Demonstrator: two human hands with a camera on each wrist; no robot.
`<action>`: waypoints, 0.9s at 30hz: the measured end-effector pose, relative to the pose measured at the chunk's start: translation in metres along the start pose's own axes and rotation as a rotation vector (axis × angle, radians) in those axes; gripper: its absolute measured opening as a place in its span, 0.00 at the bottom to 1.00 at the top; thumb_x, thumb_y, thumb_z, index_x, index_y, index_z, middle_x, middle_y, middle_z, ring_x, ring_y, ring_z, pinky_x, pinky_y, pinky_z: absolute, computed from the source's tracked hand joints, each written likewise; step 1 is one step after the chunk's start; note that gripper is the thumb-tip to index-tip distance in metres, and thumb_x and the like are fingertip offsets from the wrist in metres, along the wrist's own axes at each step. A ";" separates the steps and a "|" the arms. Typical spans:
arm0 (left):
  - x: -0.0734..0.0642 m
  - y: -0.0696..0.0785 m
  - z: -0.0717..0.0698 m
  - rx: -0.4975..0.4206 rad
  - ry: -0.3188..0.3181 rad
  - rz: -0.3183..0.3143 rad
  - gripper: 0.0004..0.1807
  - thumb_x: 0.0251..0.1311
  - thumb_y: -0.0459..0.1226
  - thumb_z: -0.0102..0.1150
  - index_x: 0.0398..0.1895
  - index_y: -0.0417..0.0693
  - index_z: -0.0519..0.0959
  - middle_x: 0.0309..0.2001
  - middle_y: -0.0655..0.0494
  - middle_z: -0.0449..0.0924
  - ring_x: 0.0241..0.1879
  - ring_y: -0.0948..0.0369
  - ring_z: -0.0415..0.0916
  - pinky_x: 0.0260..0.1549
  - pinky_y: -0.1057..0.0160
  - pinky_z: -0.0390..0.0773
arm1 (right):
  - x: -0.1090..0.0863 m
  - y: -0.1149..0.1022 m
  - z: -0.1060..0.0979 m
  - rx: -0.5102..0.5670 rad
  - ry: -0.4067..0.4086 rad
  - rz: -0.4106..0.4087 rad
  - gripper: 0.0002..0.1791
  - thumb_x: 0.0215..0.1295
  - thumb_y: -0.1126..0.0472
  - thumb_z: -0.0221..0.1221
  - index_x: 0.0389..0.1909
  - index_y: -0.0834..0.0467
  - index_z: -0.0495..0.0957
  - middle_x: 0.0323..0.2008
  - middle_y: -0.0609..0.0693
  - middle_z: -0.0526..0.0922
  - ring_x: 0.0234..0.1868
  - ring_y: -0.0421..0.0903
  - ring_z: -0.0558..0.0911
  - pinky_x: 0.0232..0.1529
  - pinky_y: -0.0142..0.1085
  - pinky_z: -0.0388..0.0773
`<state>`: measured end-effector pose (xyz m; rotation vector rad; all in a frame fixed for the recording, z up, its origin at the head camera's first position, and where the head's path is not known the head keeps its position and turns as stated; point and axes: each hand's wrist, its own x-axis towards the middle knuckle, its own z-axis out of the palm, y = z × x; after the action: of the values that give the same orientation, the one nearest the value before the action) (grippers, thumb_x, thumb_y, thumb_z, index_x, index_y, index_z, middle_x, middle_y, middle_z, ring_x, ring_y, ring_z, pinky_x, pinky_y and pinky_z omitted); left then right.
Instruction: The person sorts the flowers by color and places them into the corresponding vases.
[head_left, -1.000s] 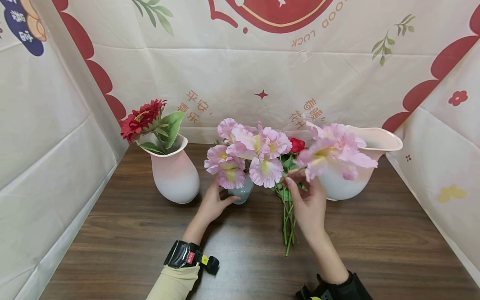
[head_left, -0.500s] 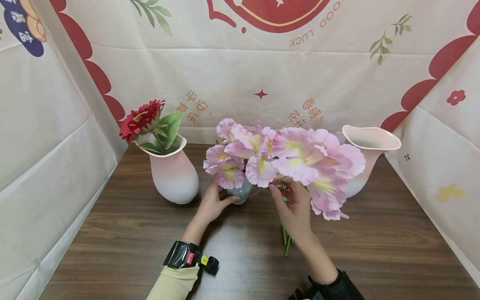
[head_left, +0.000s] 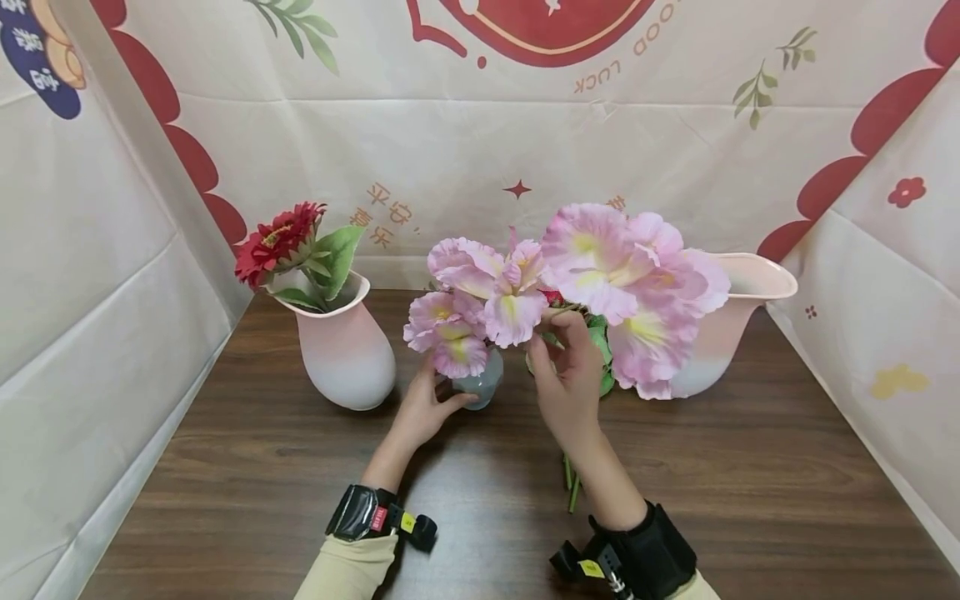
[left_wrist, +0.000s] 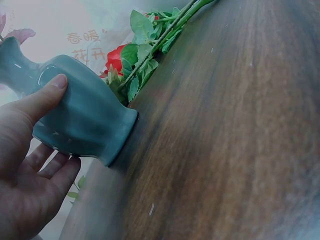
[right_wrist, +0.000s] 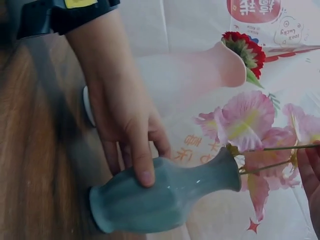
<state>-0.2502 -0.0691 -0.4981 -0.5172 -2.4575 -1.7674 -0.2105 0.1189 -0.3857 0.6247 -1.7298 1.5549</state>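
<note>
My left hand (head_left: 427, 408) grips a small blue-green vase (left_wrist: 80, 105), thumb on one side and fingers on the other. The vase stands upright on the table, pink irises (head_left: 453, 333) rising from its narrow mouth. Just right of these blooms, my right hand (head_left: 573, 379) pinches the thin stem of another pink iris spray (head_left: 633, 287), whose large blossoms hang to the right. In the right wrist view, that stem (right_wrist: 285, 148) runs level from the fingertips toward the vase's mouth, its end overlapped by petals.
Left stands a pink-and-white vase (head_left: 348, 358) with a red flower (head_left: 281, 242). A similar wide-lipped vase (head_left: 750, 292) stands at right, partly behind the pink petals. Red roses (left_wrist: 115, 59) with green stems (head_left: 572, 483) lie on the table (head_left: 480, 517). Printed cloth (head_left: 450, 150) encloses the back and sides.
My right hand has moved left, then up, bringing the iris spray beside the blooms in the small vase. My left hand stays on that vase.
</note>
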 end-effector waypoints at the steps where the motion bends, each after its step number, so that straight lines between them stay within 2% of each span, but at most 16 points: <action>1: -0.001 0.000 0.000 0.005 0.000 0.000 0.45 0.54 0.33 0.73 0.73 0.42 0.57 0.68 0.39 0.68 0.68 0.44 0.68 0.65 0.45 0.74 | 0.002 0.000 0.002 0.001 0.011 0.009 0.07 0.62 0.82 0.49 0.40 0.77 0.67 0.42 0.36 0.75 0.42 0.32 0.78 0.32 0.20 0.75; 5: -0.001 0.000 0.000 0.022 -0.004 0.011 0.44 0.55 0.33 0.72 0.72 0.41 0.57 0.68 0.38 0.68 0.69 0.44 0.68 0.65 0.45 0.73 | 0.004 0.001 0.008 -0.041 0.035 0.044 0.08 0.60 0.82 0.49 0.41 0.76 0.69 0.40 0.48 0.78 0.43 0.33 0.78 0.35 0.20 0.78; 9: -0.001 -0.001 0.000 0.021 -0.003 0.019 0.44 0.55 0.33 0.72 0.72 0.40 0.56 0.68 0.37 0.68 0.69 0.44 0.68 0.65 0.45 0.73 | 0.003 0.006 0.012 -0.150 -0.028 0.130 0.10 0.65 0.78 0.52 0.47 0.73 0.71 0.44 0.63 0.79 0.47 0.38 0.79 0.44 0.24 0.81; 12: -0.001 0.000 0.000 0.019 -0.003 0.009 0.45 0.55 0.33 0.72 0.72 0.41 0.56 0.68 0.38 0.68 0.69 0.45 0.68 0.66 0.46 0.73 | 0.001 0.011 0.012 -0.219 -0.091 0.189 0.10 0.70 0.72 0.54 0.50 0.69 0.73 0.46 0.64 0.78 0.48 0.47 0.81 0.49 0.32 0.84; 14: -0.002 0.000 0.000 0.022 -0.002 0.015 0.45 0.55 0.33 0.72 0.72 0.41 0.56 0.68 0.38 0.68 0.68 0.44 0.68 0.65 0.45 0.74 | 0.002 0.015 0.013 -0.238 -0.118 0.197 0.09 0.70 0.70 0.55 0.48 0.67 0.75 0.44 0.62 0.79 0.46 0.52 0.82 0.48 0.39 0.86; 17: -0.002 -0.001 0.000 0.017 0.002 0.021 0.44 0.55 0.33 0.72 0.72 0.40 0.56 0.67 0.37 0.69 0.68 0.43 0.69 0.64 0.45 0.74 | 0.003 0.021 0.014 -0.271 -0.135 0.126 0.07 0.66 0.70 0.60 0.44 0.67 0.78 0.40 0.61 0.82 0.42 0.55 0.85 0.44 0.43 0.87; 20: -0.001 -0.002 0.001 0.005 0.005 0.021 0.44 0.54 0.32 0.72 0.71 0.41 0.57 0.67 0.36 0.69 0.68 0.43 0.69 0.64 0.45 0.74 | 0.005 0.028 0.017 -0.443 -0.176 -0.015 0.07 0.62 0.70 0.64 0.40 0.66 0.79 0.35 0.59 0.84 0.36 0.54 0.86 0.39 0.42 0.87; 22: -0.001 -0.003 0.002 -0.001 0.008 0.021 0.44 0.54 0.32 0.73 0.71 0.42 0.58 0.67 0.36 0.69 0.68 0.43 0.69 0.65 0.45 0.73 | 0.006 0.031 0.018 -0.547 -0.186 -0.076 0.07 0.60 0.69 0.66 0.37 0.66 0.80 0.31 0.58 0.85 0.32 0.53 0.86 0.34 0.43 0.86; 24: -0.001 -0.003 0.002 -0.004 0.010 0.020 0.44 0.54 0.32 0.73 0.71 0.43 0.58 0.67 0.36 0.70 0.68 0.43 0.69 0.65 0.45 0.73 | 0.006 0.032 0.019 -0.631 -0.210 -0.092 0.07 0.59 0.68 0.67 0.36 0.65 0.80 0.30 0.58 0.84 0.31 0.54 0.86 0.32 0.43 0.85; 27: -0.001 -0.003 0.003 -0.007 0.009 0.015 0.44 0.54 0.33 0.73 0.71 0.41 0.58 0.67 0.36 0.70 0.67 0.43 0.69 0.65 0.45 0.74 | 0.006 0.033 0.019 -0.669 -0.238 -0.068 0.11 0.57 0.69 0.68 0.40 0.65 0.80 0.37 0.62 0.84 0.39 0.58 0.85 0.38 0.46 0.86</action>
<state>-0.2496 -0.0676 -0.5020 -0.5260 -2.4358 -1.7692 -0.2424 0.1063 -0.4022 0.5219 -2.2183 0.7872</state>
